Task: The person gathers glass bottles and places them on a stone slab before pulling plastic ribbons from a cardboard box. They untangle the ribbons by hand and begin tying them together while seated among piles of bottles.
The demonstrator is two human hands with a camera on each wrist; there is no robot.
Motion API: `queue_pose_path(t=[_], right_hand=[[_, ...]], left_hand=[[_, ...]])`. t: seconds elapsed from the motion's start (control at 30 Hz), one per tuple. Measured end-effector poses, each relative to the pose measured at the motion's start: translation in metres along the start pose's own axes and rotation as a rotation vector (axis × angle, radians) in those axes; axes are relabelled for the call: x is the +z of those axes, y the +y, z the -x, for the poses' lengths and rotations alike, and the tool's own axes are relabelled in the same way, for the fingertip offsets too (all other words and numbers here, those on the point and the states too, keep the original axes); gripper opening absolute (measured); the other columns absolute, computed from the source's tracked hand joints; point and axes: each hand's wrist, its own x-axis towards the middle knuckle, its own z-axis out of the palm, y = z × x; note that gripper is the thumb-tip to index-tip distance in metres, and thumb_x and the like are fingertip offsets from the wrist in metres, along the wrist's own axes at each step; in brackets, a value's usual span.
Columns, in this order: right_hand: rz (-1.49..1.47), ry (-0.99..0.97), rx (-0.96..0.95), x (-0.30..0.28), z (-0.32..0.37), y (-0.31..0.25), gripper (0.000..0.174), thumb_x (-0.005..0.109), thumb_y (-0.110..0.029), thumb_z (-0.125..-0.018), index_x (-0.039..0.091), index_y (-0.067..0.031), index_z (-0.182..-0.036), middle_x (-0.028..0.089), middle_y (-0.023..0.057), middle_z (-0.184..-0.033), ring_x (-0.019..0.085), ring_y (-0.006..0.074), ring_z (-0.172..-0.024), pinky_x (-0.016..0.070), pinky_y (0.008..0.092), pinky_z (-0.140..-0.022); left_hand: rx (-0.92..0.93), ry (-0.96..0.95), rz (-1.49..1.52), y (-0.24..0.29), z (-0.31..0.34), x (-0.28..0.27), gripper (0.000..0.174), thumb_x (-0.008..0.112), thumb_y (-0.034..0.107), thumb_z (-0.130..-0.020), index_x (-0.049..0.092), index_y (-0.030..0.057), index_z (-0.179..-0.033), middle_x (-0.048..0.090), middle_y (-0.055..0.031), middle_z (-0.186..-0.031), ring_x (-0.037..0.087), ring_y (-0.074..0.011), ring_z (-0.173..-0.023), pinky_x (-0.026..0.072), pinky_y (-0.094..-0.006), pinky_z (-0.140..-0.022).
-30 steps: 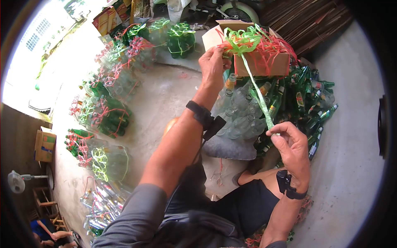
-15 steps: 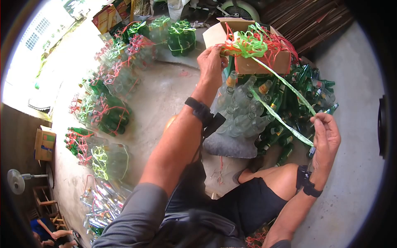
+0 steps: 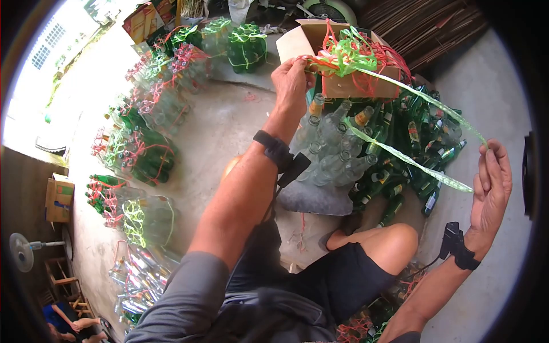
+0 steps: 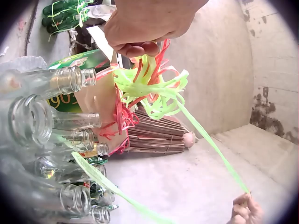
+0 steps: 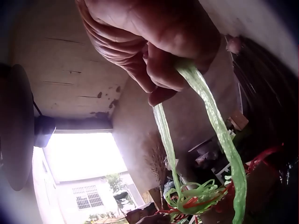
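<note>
My left hand [image 3: 290, 86] pinches a bundle of red and green plastic strips [image 3: 354, 54] beside the cardboard box. One long green strip [image 3: 423, 96] runs from that bundle out to my right hand [image 3: 492, 177], far to the right. Its tail [image 3: 412, 163] slants back from the right hand over the bottles. In the right wrist view the strip [image 5: 219, 123] comes out between the curled fingers [image 5: 163, 70]. The left wrist view has the green loops [image 4: 154, 93] hanging just below the left hand's fingertips.
Clear glass bottles [image 3: 329, 148] stand upright in front of the open cardboard box [image 3: 337, 86]. Green bottles [image 3: 394, 206] lie heaped to their right. Tied bottle bundles [image 3: 151, 154] line the left side. A fan [image 3: 22, 251] and a seated person [image 3: 66, 320] are at lower left.
My right hand has moved outward to the right, drawing the green strip out longer, and its tail has come into sight. The left hand has stayed near the box with the bundle.
</note>
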Motion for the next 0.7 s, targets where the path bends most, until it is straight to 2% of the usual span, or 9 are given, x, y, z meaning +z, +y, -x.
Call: queue_pose_path(t=[0.13,0.37,0.43,0.47,0.53,0.57,0.6,0.67,0.7], right_hand=[[-0.048,0.087,0.003,-0.018,-0.010,0.003,0.028,0.057,-0.010,-0.104,0.059,-0.0008,-0.130,0.066,0.0029,-0.112,0.031,-0.0032,-0.057,0.0219,0.0149,-0.042],[0.022,0.120,0.042,-0.041,-0.007,0.022,0.027,0.058,-0.010,-0.103,0.059,0.0002,-0.128,0.066,0.0049,-0.110,0.030,-0.0038,-0.057,0.0222,0.0148,-0.043],[-0.012,0.115,0.083,-0.043,-0.002,0.022,0.026,0.057,-0.010,-0.103,0.060,0.0001,-0.126,0.065,0.0040,-0.109,0.031,-0.0036,-0.057,0.0219,0.0144,-0.043],[-0.011,0.116,0.084,-0.041,0.000,0.021,0.026,0.057,-0.010,-0.103,0.060,0.0001,-0.126,0.065,0.0040,-0.109,0.031,-0.0036,-0.057,0.0219,0.0144,-0.043],[0.019,0.088,0.088,-0.032,0.009,0.016,0.026,0.058,-0.011,-0.102,0.060,-0.0007,-0.126,0.064,0.0037,-0.108,0.031,-0.0033,-0.057,0.0215,0.0146,-0.043],[0.019,0.092,0.087,-0.027,0.011,0.014,0.026,0.058,-0.011,-0.102,0.060,-0.0007,-0.126,0.064,0.0037,-0.108,0.031,-0.0033,-0.057,0.0215,0.0146,-0.043],[0.050,0.074,0.089,-0.021,0.014,0.012,0.027,0.058,-0.012,-0.102,0.060,-0.0007,-0.126,0.064,0.0035,-0.107,0.031,-0.0032,-0.057,0.0215,0.0147,-0.043],[0.081,0.059,0.092,-0.016,0.019,0.010,0.027,0.059,-0.013,-0.102,0.060,-0.0006,-0.126,0.063,0.0032,-0.106,0.031,-0.0031,-0.058,0.0215,0.0148,-0.044],[0.123,0.040,0.118,-0.015,0.021,0.011,0.026,0.059,-0.013,-0.102,0.061,-0.0015,-0.125,0.064,0.0031,-0.102,0.030,-0.0036,-0.058,0.0204,0.0151,-0.044]], left_hand=[[0.001,0.001,0.014,0.001,-0.001,0.000,0.016,0.059,0.011,-0.098,0.071,-0.0001,-0.100,0.070,-0.0101,-0.082,0.054,-0.0106,-0.054,0.0405,-0.0244,-0.050],[0.046,-0.129,-0.015,0.007,0.004,0.004,0.016,0.061,0.010,-0.098,0.072,0.0009,-0.104,0.071,-0.0077,-0.085,0.059,-0.0091,-0.061,0.0473,-0.0234,-0.055],[0.161,-0.223,-0.270,0.011,0.010,0.008,0.018,0.060,0.008,-0.097,0.072,0.0002,-0.109,0.073,-0.0045,-0.092,0.061,-0.0082,-0.071,0.0511,-0.0228,-0.067],[0.159,-0.223,-0.270,0.010,0.011,0.009,0.018,0.060,0.008,-0.097,0.072,0.0002,-0.109,0.073,-0.0045,-0.092,0.061,-0.0082,-0.071,0.0511,-0.0228,-0.067],[0.295,-0.352,-0.455,0.003,0.012,0.010,0.019,0.062,0.006,-0.096,0.072,-0.0012,-0.110,0.073,-0.0037,-0.094,0.066,-0.0103,-0.078,0.0546,-0.0257,-0.072],[0.428,-0.355,-0.567,-0.002,0.014,0.012,0.018,0.061,0.002,-0.094,0.072,-0.0016,-0.108,0.074,-0.0070,-0.094,0.070,-0.0149,-0.083,0.0565,-0.0284,-0.075],[0.427,-0.358,-0.567,-0.004,0.018,0.015,0.018,0.061,0.002,-0.094,0.072,-0.0016,-0.108,0.074,-0.0070,-0.094,0.070,-0.0149,-0.083,0.0565,-0.0284,-0.075],[0.633,-0.409,-0.826,-0.005,0.024,0.018,0.016,0.063,0.001,-0.092,0.072,0.0005,-0.105,0.073,-0.0110,-0.096,0.071,-0.0185,-0.083,0.0572,-0.0300,-0.074],[0.656,-0.420,-0.890,-0.007,0.025,0.018,0.015,0.064,-0.001,-0.090,0.072,0.0022,-0.102,0.072,-0.0139,-0.098,0.072,-0.0205,-0.085,0.0573,-0.0307,-0.074]])
